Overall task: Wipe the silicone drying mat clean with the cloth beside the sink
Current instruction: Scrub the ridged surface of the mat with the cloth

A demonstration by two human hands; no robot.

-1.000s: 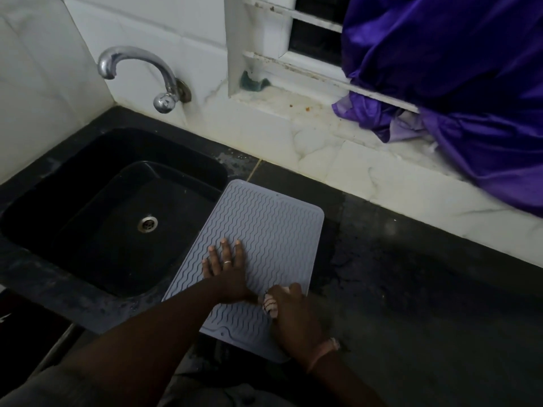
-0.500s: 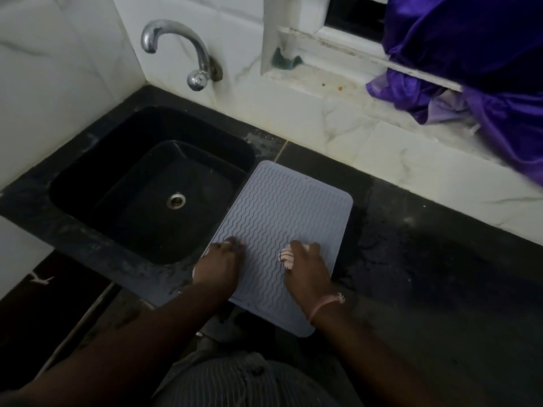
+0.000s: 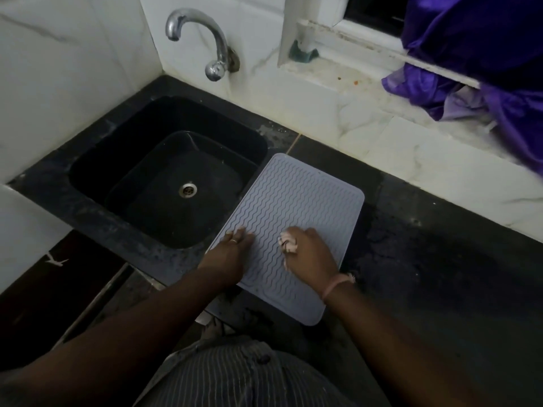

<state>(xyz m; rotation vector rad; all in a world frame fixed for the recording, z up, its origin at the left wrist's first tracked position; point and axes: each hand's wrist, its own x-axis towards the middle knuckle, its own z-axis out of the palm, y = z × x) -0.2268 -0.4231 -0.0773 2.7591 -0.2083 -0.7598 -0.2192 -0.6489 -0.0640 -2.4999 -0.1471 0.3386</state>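
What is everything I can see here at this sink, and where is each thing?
drying mat: one, pale grey, wavy ribs, on the counter right of the sink
cloth: one, pinkish white, bunched on the mat
sink: one, black, set in the counter
drain: one, metal, sink bottom
tap: one, chrome, on the wall above the sink
counter: one, dark stone
purple fabric: one heap, on the window ledge, top right
teal object: one, by the window frame
left hand: rests on the mat's left edge
right hand: grips the cloth
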